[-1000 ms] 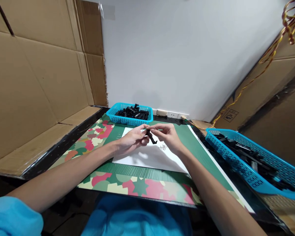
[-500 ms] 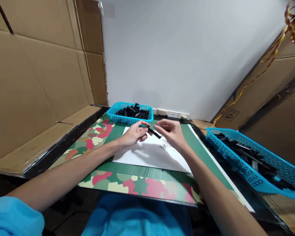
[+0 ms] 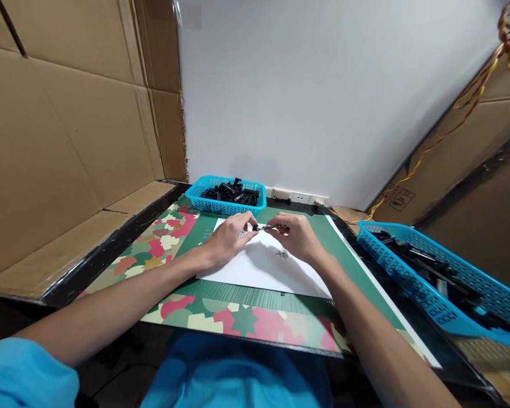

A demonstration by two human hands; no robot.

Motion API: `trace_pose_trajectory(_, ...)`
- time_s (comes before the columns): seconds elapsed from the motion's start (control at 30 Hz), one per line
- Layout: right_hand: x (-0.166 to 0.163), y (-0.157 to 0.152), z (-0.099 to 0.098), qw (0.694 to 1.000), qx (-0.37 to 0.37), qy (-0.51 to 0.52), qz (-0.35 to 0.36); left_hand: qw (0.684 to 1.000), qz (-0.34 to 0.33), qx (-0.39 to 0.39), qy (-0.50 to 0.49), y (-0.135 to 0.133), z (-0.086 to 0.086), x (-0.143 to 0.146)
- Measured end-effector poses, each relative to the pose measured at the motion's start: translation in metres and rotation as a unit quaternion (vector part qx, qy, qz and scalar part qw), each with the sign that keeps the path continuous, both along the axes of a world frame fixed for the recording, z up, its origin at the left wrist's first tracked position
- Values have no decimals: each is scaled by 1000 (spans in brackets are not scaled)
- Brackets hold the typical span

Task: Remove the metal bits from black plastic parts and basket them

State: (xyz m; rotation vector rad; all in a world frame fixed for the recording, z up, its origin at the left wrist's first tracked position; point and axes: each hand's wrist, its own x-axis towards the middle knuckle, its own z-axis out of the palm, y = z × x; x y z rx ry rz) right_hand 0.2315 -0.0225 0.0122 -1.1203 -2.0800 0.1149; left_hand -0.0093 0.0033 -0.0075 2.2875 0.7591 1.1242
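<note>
Since the earlier frames the two hands have drawn together and sunk toward the sheet, and the black part, tilted down to the right half a second ago, now lies almost level between the fingertips.

Cardboard panels wall in the left side, with more cardboard on the right; a white wall stands behind. The table carries a camouflage-patterned mat, and over it lies a green mat. A white sheet rests on the green mat, in front of the person.

At the right edge sits the large blue basket, holding long black pieces. A small blue basket stands at the far end of the table, just beyond the hands, and is filled with short black pieces.

The left hand and right hand meet above the far edge of the sheet. Both pinch the part, a slim black piece, the left fingertips closed on its left end and the right fingertips on its right end. The part hangs just above the sheet. A faint cluster of dark specks lies on the sheet below the right hand; what they are cannot be told.
</note>
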Motion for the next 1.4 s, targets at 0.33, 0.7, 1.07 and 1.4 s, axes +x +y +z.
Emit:
trace_pose_trajectory(0.33, -3, -8, 13, 1000, -8, 4, 12, 996, 42, 18, 82, 6, -14, 0)
trace_pose_trajectory(0.7, -33, 8, -9, 944, -161, 286, 42, 989, 38, 72, 121, -1, -12, 4)
trace_pose_trajectory(1.07, -42, 19, -35, 925, -219, 309, 37, 983, 45, 120, 131, -2, -18, 7)
trace_pose_trajectory(1.4, -48, 16, -36, 962, -145, 231, -5, 981, 50, 136, 128, -4, -18, 10)
